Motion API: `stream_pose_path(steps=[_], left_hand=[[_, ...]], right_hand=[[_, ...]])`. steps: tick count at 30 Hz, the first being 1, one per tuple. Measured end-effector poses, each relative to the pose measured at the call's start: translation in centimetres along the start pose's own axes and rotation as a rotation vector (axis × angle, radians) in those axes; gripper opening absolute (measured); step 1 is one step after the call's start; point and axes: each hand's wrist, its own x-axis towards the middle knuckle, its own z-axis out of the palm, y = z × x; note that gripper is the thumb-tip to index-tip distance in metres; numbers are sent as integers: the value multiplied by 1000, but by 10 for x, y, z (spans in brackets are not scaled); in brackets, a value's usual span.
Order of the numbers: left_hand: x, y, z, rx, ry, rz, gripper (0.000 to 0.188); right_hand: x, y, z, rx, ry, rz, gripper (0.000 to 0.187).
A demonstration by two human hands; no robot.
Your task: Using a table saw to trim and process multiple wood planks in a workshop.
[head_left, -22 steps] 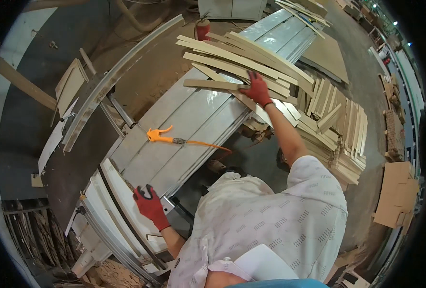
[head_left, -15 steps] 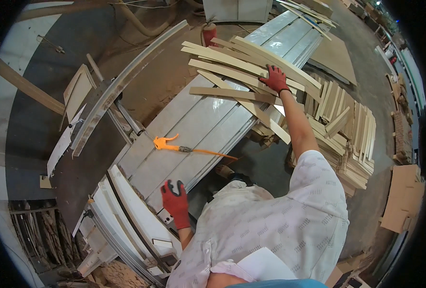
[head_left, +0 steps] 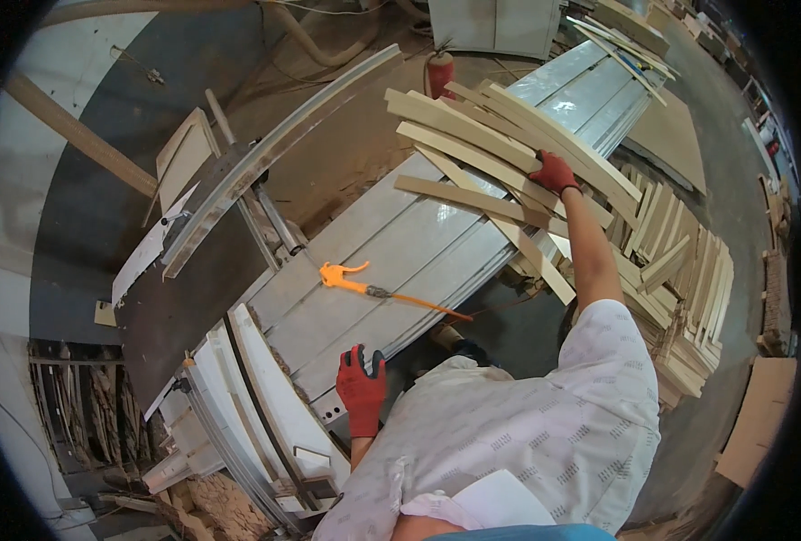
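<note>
My right hand [head_left: 554,171], in a red glove, reaches far forward and rests on a loose pile of long pale wooden strips [head_left: 500,144] lying across the grey metal machine table [head_left: 400,252]; whether it grips a strip is unclear. My left hand [head_left: 361,389], also in a red glove, hangs open by the table's near edge, touching nothing I can make out. An orange air gun [head_left: 342,275] with an orange coiled hose [head_left: 418,302] lies on the table between the two hands.
A large stack of cut wooden strips [head_left: 680,298] stands right of the table. A red fire extinguisher [head_left: 440,74] is at the far end. A curved metal guard [head_left: 265,162] and dark panel [head_left: 184,288] sit left. Cardboard [head_left: 757,424] lies on the floor, right.
My right hand has stayed on the strip pile. My left hand has come away from the machine's near left corner, moving right toward my body. The view has shifted slightly.
</note>
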Motion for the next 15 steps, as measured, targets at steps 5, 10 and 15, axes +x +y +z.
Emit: stream_pose_path(steps=[5, 10, 15], left_hand=[[0, -15, 14, -64, -15, -41, 38], [-2, -16, 8, -35, -63, 20, 42], [0, -21, 12, -44, -71, 109, 39]], right_hand=[[-17, -30, 5, -100, 272, -115, 41], [-42, -75, -28, -86, 231, -164, 44], [-81, -65, -26, -25, 45, -75, 74]])
